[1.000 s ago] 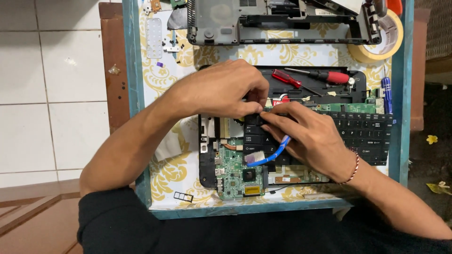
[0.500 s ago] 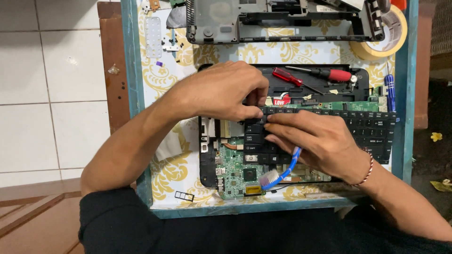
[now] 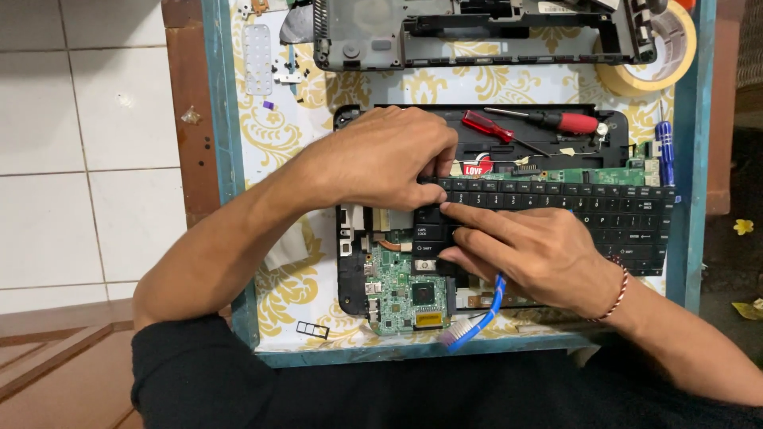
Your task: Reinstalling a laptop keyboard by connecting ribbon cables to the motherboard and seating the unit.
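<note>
White floor tiles show on the left, and on the small table [image 3: 230,159] with its teal rim and cream-and-gold patterned cover I have an opened black laptop base [image 3: 350,282] lying with its green circuit board [image 3: 401,290] bare at the near left. Across it sits the black laptop keyboard [image 3: 588,210], its left end over the board, its right end reaching toward the table's right rim. My left hand [image 3: 381,159] is curled over the keyboard's far-left corner, fingertips pinched on its edge as far as I can tell. My right hand [image 3: 540,254] presses a forefinger flat on the left keys while the other fingers are closed around a blue-handled toothbrush [image 3: 481,314], bristles pointing near. To do this well, I judge the keyboard should be kept level, the corner eased rather than bent, and the brush held off the board. Far of the hands lie a red-handled screwdriver [image 3: 568,121] and a smaller red tool [image 3: 483,125] in the base; a blue screwdriver [image 3: 664,147], a roll of tan tape [image 3: 668,59] and a grey plastic laptop frame [image 3: 477,36] lie beyond.
</note>
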